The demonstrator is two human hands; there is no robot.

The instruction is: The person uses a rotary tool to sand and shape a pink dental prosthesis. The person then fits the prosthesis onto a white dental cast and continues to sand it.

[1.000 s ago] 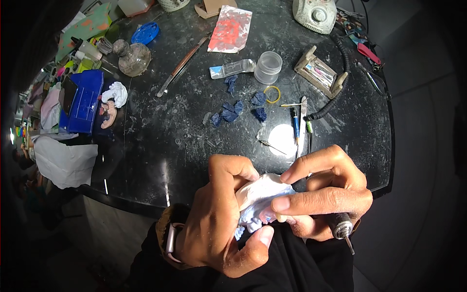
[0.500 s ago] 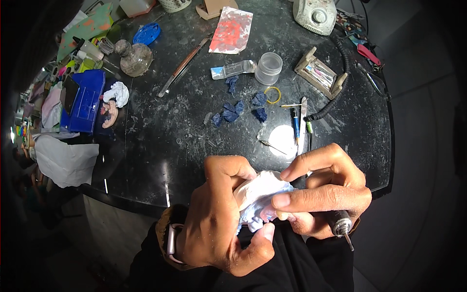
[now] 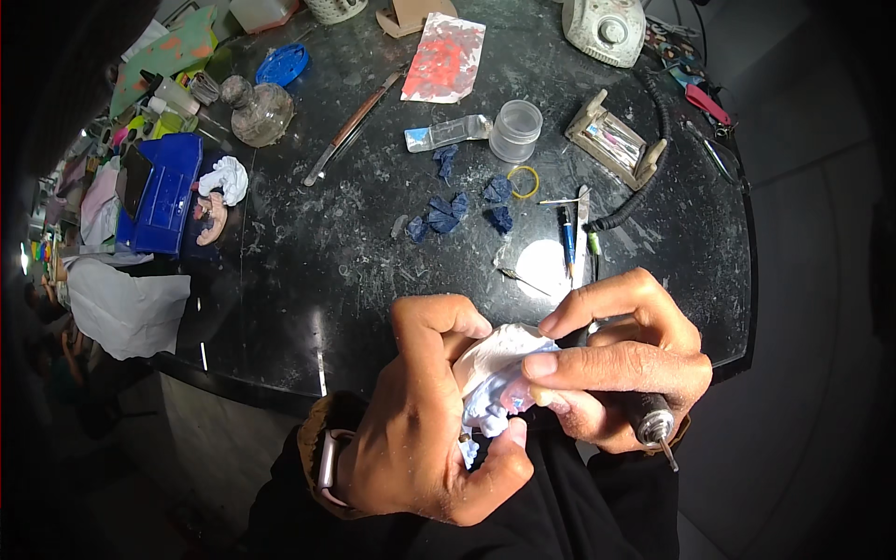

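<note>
Close to my body, above the black trousers, a dental cast [image 3: 495,359] in white and pale blue plaster is held between both hands. A small pink denture piece [image 3: 516,399] with a tooth-coloured end lies against its blue side. My left hand [image 3: 415,420] wraps the cast from the left, thumb at its lower edge and forefinger at its top. My right hand [image 3: 639,369] touches the cast's right side with its fingertips. Tucked in that same hand is a dark rotary handpiece [image 3: 651,420], its thin bur pointing down and away from the cast.
On the black bench are crumpled dark blue scraps [image 3: 446,213], a clear plastic jar [image 3: 515,131], a yellow ring [image 3: 525,183], and a blue-handled tool [image 3: 567,243]. A bur holder [image 3: 616,142] stands by the black coiled cord [image 3: 644,191]. Left lie a blue box [image 3: 168,196] and white paper [image 3: 129,303].
The cast has turned slightly between my hands, and more of its lower blue part shows by the left thumb. My right hand has shifted up a little, still with the handpiece.
</note>
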